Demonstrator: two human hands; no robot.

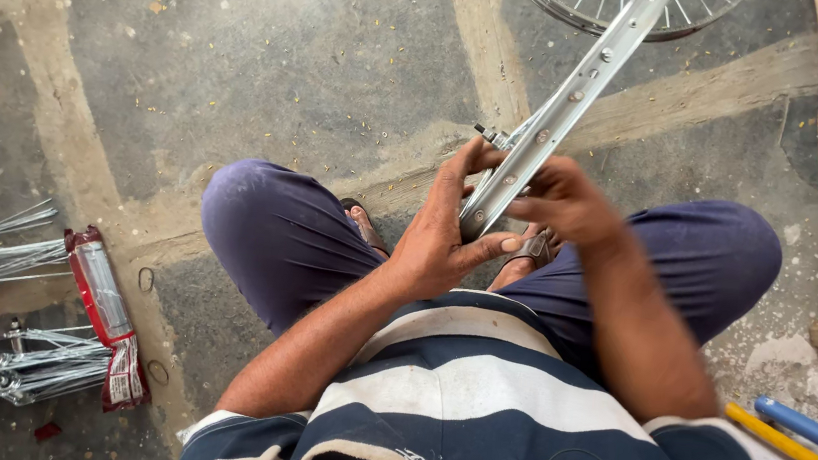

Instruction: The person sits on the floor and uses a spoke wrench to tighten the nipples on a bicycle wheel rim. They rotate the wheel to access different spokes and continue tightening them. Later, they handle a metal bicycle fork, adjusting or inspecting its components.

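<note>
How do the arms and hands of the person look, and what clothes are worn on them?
Both forearms are bare; no sleeve reaches past the elbow, and no glove, ring or watch shows. The left hand and right hand are uncovered. The shirt has wide navy and white stripes, with a short sleeve edge near the left elbow. The trousers are dark blue-purple.

Both bare forearms reach forward from the body and meet between the raised, spread knees. The left hand [443,238] stands on edge, fingers stretched upward, thumb pressed across toward the right. The right hand [567,200] curls inward from the other side, wrist bent, its fingers closed in a pinching grip opposite the left palm.
</note>
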